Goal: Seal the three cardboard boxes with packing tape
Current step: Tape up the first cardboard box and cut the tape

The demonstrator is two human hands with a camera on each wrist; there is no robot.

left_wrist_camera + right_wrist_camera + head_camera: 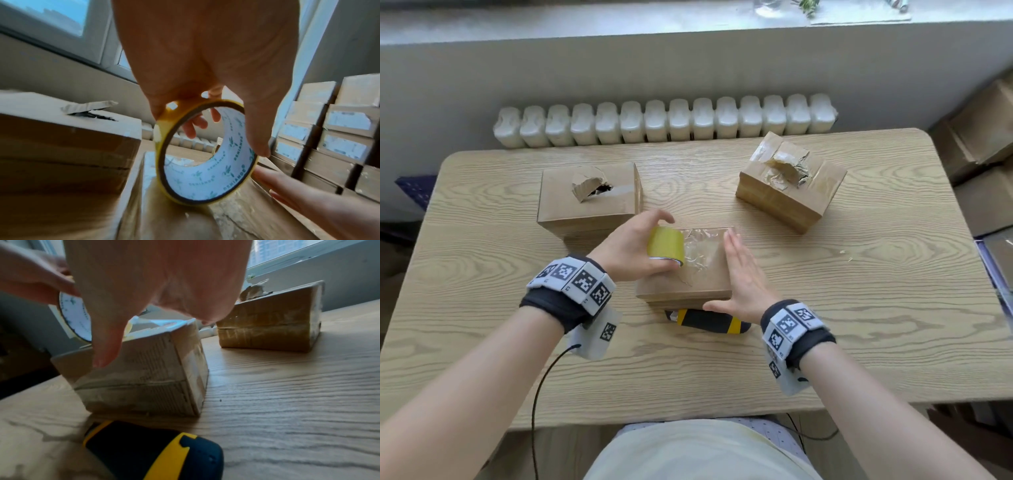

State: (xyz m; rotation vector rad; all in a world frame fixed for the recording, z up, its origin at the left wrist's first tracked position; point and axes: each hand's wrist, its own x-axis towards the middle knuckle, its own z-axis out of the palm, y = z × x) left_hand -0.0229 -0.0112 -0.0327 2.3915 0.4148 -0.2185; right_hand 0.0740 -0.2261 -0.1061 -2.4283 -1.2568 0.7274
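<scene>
A small cardboard box (698, 284) stands at the table's middle, its top covered by wrinkled clear tape (705, 245). My left hand (630, 248) grips a yellow tape roll (666, 245) standing on edge on the box's left part; the same roll (203, 152) shows its white printed core in the left wrist view. My right hand (743, 274) lies flat with straight fingers along the box's right edge, thumb at the near side. A second box (589, 198) with a torn hole stands back left. A third box (791, 181) with crumpled tape stands back right.
A black and yellow utility knife (709, 320) lies just in front of the middle box, also seen as the knife (154, 451) in the right wrist view. A white radiator (664, 121) runs behind the table (859, 308). Stacked cartons (329, 129) stand to the right.
</scene>
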